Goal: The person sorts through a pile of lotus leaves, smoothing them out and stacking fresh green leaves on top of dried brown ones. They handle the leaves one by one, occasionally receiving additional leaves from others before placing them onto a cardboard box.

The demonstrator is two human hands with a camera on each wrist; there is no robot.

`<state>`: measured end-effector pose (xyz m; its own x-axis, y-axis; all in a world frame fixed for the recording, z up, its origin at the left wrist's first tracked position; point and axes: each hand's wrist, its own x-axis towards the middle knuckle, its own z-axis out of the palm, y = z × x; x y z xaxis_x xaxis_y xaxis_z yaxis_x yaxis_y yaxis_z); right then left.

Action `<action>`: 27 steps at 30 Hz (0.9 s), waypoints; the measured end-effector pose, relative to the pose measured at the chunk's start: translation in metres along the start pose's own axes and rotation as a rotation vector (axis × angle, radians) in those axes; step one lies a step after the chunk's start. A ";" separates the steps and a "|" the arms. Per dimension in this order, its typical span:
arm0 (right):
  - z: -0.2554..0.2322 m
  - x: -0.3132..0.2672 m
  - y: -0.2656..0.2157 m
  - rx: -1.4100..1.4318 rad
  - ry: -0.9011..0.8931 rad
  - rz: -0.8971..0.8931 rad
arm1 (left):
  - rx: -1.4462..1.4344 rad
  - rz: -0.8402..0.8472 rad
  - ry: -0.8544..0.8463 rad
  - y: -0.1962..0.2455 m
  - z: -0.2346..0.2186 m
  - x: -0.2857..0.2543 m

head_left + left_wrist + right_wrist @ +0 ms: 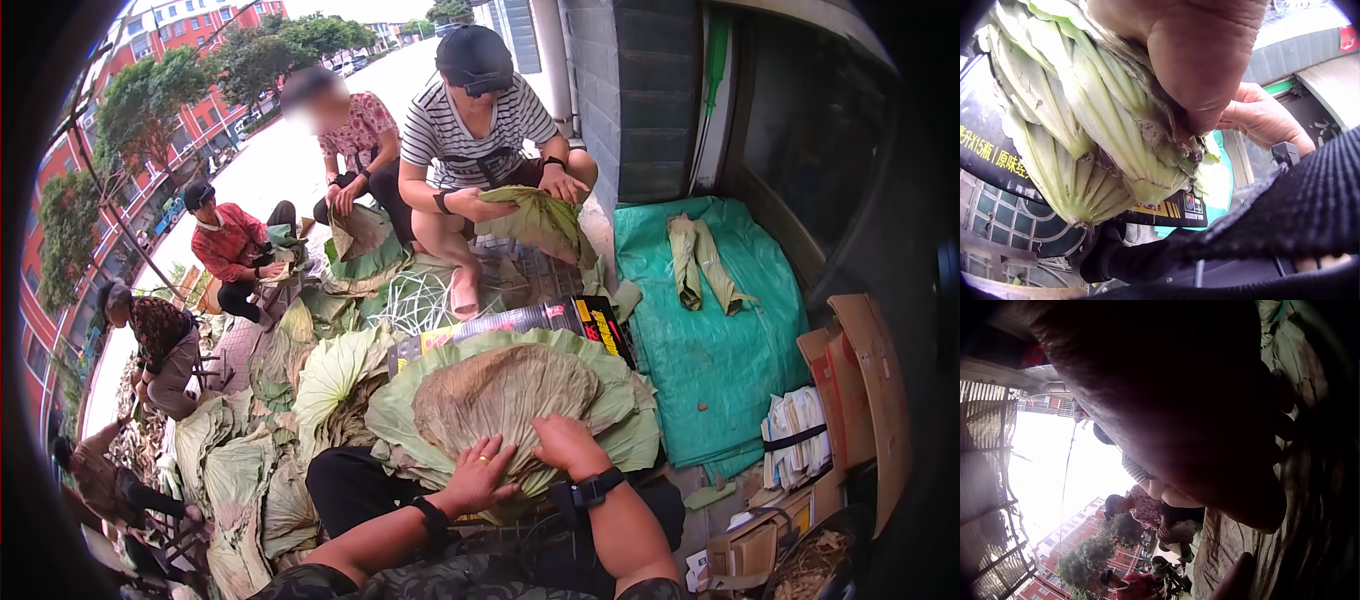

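A stack of large dried lotus leaves lies across the person's lap, a brown leaf [505, 395] on top of a wider pale green leaf [625, 400]. The left hand [480, 478], with a ring on one finger, rests on the near edge of the brown leaf with its fingers spread. In the left wrist view its thumb [1200, 94] lies over the gathered leaf bases [1141, 169]. To the right, the right hand [570, 445] touches the same brown leaf, fingers pointing inward. The right wrist view is dark, its fingertips [1282, 434] against the leaf surface.
A black printed box [600, 325] is under the leaves. More leaves [240, 480] are heaped at left. At right are a green tarp [720, 370] bearing two rolled leaves [700, 260], and cardboard [870, 400]. Opposite, a person in stripes [490, 130] holds a leaf; several others sit at left.
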<state>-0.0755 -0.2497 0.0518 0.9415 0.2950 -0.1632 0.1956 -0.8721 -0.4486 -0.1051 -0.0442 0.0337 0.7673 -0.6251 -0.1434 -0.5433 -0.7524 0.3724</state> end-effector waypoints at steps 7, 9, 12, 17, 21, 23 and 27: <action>-0.001 -0.001 -0.001 0.000 0.007 0.002 | -0.012 -0.010 -0.013 0.001 -0.002 0.000; 0.000 0.000 -0.001 -0.003 0.005 -0.001 | -0.011 -0.011 -0.014 0.001 -0.001 0.000; 0.002 0.001 0.000 -0.006 0.004 -0.004 | -0.009 -0.012 -0.014 0.001 -0.001 0.000; 0.003 0.003 0.000 -0.017 0.007 -0.001 | -0.016 -0.028 -0.022 0.000 0.001 0.000; 0.001 0.002 -0.001 -0.016 0.003 -0.002 | -0.010 -0.021 -0.010 0.000 0.001 0.001; 0.003 0.003 -0.001 -0.013 0.004 -0.002 | -0.004 -0.012 -0.009 0.000 0.001 0.001; 0.000 0.002 -0.002 -0.007 0.006 -0.005 | 0.001 -0.005 0.003 -0.001 0.002 0.001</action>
<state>-0.0743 -0.2476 0.0524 0.9421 0.2969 -0.1557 0.2021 -0.8735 -0.4429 -0.1046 -0.0445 0.0318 0.7713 -0.6204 -0.1423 -0.5397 -0.7559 0.3705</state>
